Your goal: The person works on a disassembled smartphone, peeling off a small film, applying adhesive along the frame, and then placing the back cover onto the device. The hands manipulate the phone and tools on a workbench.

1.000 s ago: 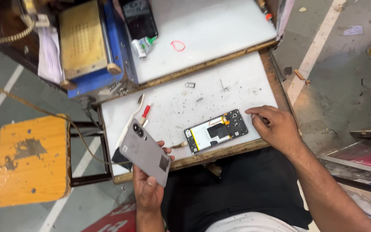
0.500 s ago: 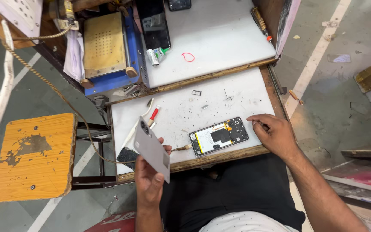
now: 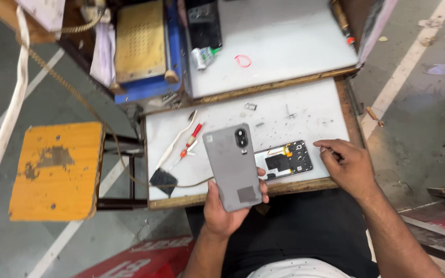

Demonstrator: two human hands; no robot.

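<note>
My left hand (image 3: 221,207) grips a grey phone back cover (image 3: 232,166) with a camera cut-out, held flat above the near edge of the white work table (image 3: 305,105). Behind it lies an opened phone body (image 3: 286,161) with its black and orange insides showing, partly hidden by the cover. My right hand (image 3: 347,164) rests on the table just right of the phone body, fingers curled with something small and dark between them; what it is cannot be made out.
A red-handled screwdriver (image 3: 190,141), a white tool (image 3: 177,141) and a black brush-like pad (image 3: 163,180) lie at the table's left. A yellow stool (image 3: 56,170) stands to the left. A heating plate (image 3: 140,41), a dark phone (image 3: 204,23) and a glue tube (image 3: 203,55) sit farther back.
My left hand has turned the grey cover from edge-on to flat and brought it right, over the left end of the phone body. My right hand stayed beside the phone.
</note>
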